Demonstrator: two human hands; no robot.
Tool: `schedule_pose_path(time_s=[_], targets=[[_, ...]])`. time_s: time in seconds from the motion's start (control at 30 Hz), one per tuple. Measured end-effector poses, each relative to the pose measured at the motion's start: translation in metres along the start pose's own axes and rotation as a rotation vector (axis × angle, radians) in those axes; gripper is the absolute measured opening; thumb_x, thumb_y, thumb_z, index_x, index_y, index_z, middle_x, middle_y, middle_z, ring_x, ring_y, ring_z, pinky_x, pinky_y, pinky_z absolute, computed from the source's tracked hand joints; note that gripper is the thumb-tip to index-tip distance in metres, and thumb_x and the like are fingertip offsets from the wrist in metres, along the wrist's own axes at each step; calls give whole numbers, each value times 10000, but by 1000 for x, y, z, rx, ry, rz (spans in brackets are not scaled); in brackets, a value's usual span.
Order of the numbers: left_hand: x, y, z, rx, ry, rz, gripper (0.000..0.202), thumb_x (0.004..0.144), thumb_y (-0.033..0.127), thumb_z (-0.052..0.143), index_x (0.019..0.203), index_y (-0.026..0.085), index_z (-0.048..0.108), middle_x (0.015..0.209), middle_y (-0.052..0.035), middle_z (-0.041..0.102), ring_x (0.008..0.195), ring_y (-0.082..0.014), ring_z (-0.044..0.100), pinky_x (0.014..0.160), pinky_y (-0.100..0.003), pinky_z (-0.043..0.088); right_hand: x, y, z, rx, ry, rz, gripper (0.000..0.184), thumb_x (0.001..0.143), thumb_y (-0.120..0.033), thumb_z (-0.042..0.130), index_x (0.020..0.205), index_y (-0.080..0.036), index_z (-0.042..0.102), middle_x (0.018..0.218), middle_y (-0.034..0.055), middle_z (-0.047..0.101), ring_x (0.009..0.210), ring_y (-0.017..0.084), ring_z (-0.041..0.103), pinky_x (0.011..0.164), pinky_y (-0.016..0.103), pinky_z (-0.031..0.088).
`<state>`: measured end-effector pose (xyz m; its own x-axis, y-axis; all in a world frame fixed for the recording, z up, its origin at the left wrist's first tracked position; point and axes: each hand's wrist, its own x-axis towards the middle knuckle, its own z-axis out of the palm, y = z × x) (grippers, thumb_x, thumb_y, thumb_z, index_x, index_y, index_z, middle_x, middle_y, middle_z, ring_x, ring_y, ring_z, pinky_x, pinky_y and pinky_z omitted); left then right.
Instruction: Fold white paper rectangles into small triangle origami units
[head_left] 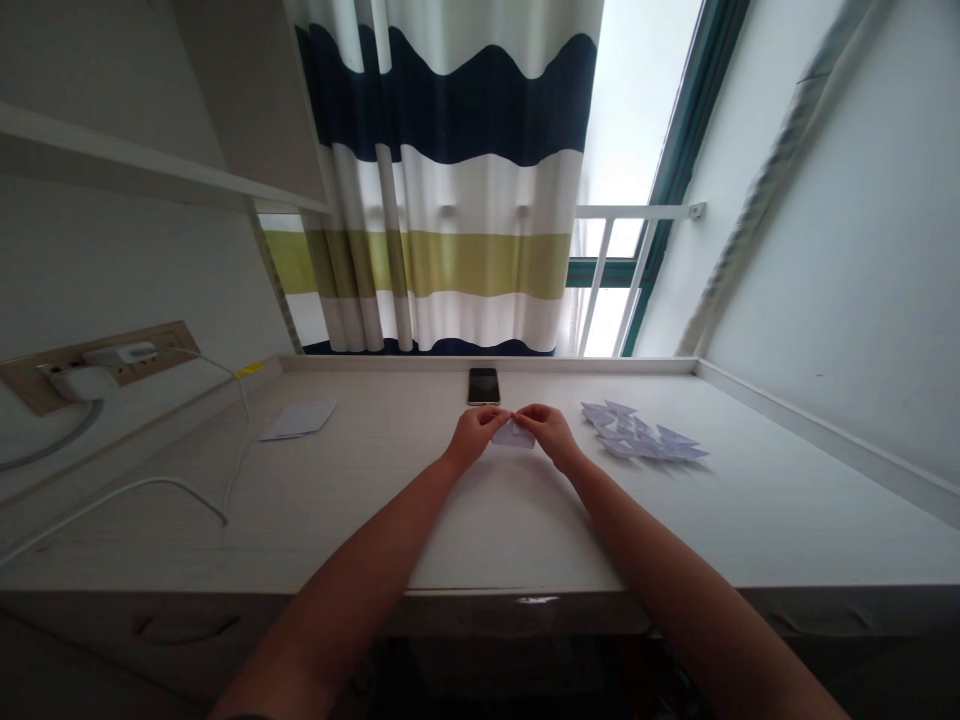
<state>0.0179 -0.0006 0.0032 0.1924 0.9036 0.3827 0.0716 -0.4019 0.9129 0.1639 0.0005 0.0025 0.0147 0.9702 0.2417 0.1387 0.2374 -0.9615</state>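
My left hand (474,436) and my right hand (549,434) meet at the middle of a pale wooden desk (495,530). Their fingertips pinch a small folded piece of pale paper (514,435) from either side, and part of it is hidden behind my fingers. To the right of my right hand lies a loose heap of folded paper triangles (637,432), not touching it. Beyond both hands, a black smartphone (484,386) lies near the desk's back edge.
A flat sheet of white paper (298,420) lies at the left. A white charging cable (150,490) runs across the desk's left side from a wall socket strip (97,365). A shelf overhangs the left. A striped curtain (450,200) hangs behind the desk.
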Motion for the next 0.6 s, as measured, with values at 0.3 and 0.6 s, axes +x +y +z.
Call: schedule_pose_path(time_s=[0.3, 0.6], targets=[[0, -2, 0, -46, -7, -49, 217, 660, 274, 613, 826, 139, 645, 684, -45, 646, 620, -137, 571, 551, -224, 408, 1, 2, 0, 32, -38, 22, 212, 557, -331, 655, 644, -141, 613, 593, 12, 597, 548, 119, 503, 538, 256, 376], [1, -1, 1, -118, 1, -104, 155, 595, 215, 665, 729, 138, 663, 730, -49, 663, 682, -144, 581, 633, -244, 429, -3, -3, 1, 90, -2, 70, 188, 544, -313, 648, 622, -146, 608, 572, 0, 576, 530, 111, 482, 522, 249, 358]])
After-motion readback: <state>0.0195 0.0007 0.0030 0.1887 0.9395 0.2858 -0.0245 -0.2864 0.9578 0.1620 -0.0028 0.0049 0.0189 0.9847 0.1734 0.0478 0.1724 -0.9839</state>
